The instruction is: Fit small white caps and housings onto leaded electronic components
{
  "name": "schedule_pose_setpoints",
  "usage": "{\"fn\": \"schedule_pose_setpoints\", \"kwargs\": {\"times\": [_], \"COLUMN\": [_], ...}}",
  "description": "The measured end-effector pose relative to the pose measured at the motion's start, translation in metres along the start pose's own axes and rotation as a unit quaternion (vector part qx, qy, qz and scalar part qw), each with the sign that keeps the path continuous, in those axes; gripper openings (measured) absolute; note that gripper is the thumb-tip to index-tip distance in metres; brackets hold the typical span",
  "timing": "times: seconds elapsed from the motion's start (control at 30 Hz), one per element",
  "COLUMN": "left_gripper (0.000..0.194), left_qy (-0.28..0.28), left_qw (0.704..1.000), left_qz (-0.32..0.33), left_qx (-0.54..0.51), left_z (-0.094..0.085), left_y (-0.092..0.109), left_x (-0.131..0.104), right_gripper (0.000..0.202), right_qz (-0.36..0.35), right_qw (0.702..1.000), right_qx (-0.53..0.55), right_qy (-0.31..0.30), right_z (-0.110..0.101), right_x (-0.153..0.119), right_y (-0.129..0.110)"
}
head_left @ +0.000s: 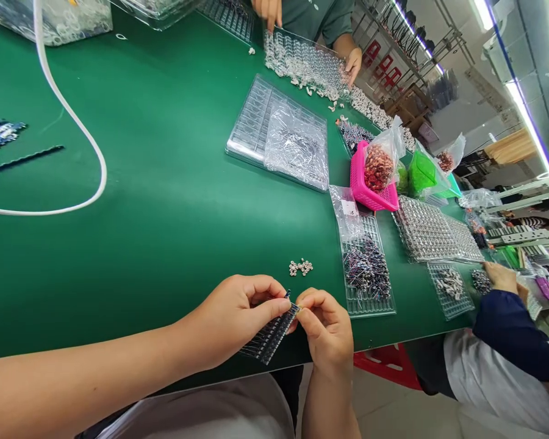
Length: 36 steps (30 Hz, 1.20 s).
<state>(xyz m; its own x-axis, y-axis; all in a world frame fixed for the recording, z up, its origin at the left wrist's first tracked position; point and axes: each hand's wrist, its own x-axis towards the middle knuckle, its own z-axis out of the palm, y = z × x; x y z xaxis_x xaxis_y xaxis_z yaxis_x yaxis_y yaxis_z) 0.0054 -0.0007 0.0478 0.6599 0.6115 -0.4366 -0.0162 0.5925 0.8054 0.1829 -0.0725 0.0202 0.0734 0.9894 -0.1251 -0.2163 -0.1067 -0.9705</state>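
My left hand [238, 317] is closed on a dark ribbed strip [271, 336] near the table's front edge, thumb and forefinger pinching its upper end. Close beside it on the right, my right hand [326, 329] is closed in a pinch at the same end of the strip; a tiny yellowish piece shows at its fingertips, too small to identify. Just beyond my hands lies a small cluster of round whitish pieces [301, 267]. To the right, a clear tray [370, 310] holds many dark wired parts [367, 268].
Stacked clear trays [247, 122] lie ahead, near a pink basket [361, 183]. A white cable [85, 131] loops across the left. Across the table [165, 183], a person's hands [353, 64] touch another tray. At right, another person's sleeve [507, 332] shows.
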Motion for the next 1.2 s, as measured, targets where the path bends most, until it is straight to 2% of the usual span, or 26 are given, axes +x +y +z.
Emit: {"fn": "schedule_pose_setpoints", "kwargs": {"times": [0.17,0.37,0.6,0.83,1.2], "left_gripper": [0.028,0.027,0.026,0.026,0.028], "left_qy": [-0.012,0.000,0.000,0.004,0.001], "left_qw": [1.000,0.999,0.999,0.997,0.996], "left_qz": [-0.010,-0.010,-0.002,-0.013,-0.006], "left_qx": [0.014,0.033,0.047,0.070,0.089], "left_z": [0.0001,0.0015,0.0012,0.0015,0.0009], "left_y": [0.0001,0.0003,-0.0012,-0.0004,-0.0030], "left_x": [-0.0004,0.0007,0.0014,0.0002,0.0012], "right_gripper": [0.010,0.018,0.019,0.012,0.016], "right_qz": [0.076,0.121,0.131,0.117,0.121], "right_qw": [0.996,0.992,0.991,0.992,0.991], "right_qx": [0.037,0.015,0.002,0.017,0.011], "right_qy": [-0.025,-0.034,-0.038,-0.052,-0.047], "right_z": [-0.0043,-0.0057,-0.0059,-0.0051,-0.0021], "right_x": [0.0017,0.0048,0.0056,0.0074,0.0082], "right_y": [-0.0019,-0.0057,-0.0055,-0.0073,-0.0095]}}
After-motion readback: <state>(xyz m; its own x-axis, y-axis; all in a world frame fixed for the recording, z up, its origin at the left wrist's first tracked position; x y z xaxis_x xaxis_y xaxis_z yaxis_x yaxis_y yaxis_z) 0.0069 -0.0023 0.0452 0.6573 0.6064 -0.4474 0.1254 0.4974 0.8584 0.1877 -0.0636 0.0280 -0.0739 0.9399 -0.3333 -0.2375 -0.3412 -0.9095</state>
